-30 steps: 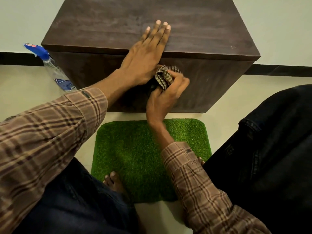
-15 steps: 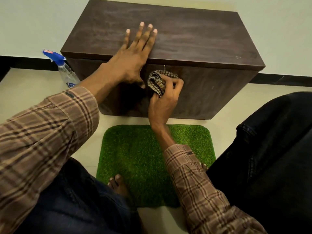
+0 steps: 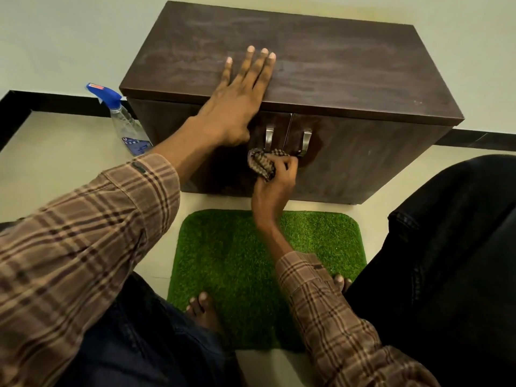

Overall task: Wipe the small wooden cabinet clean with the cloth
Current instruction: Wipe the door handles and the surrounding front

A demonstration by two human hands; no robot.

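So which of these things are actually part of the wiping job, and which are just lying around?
Part of the job:
- wooden cabinet, braced on top by the flat left hand
- checked cloth, bunched in the right hand against the doors, below the handles

Just lying about:
- spray bottle, standing left of the cabinet, untouched now
- green grass mat under the feet

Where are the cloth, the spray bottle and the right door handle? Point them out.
cloth (image 3: 261,163), head view, on the bunched checked fabric gripped by the right hand.
spray bottle (image 3: 127,125), head view, on its clear body.
right door handle (image 3: 306,141), head view, on the metal bar.
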